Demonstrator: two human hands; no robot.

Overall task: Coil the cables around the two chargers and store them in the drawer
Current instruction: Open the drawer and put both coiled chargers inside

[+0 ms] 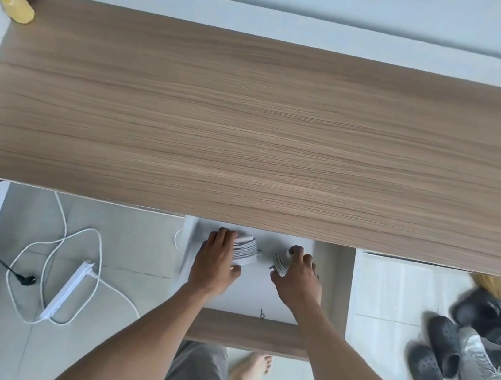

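Note:
The drawer under the wooden desk stands pulled out, with a white inside and a wood front. Two white chargers wrapped in cable are inside it near the back. My left hand grips the left charger, fingers over its left side and thumb under it. My right hand holds the right charger, fingers curled over its top and thumb below. The two chargers are a short gap apart. Whether they rest on the drawer floor I cannot tell.
The wooden desk top carries a yellow bottle at its far left corner. On the floor to the left lie a white power strip with looped cord and a black plug. Several shoes crowd the floor on the right.

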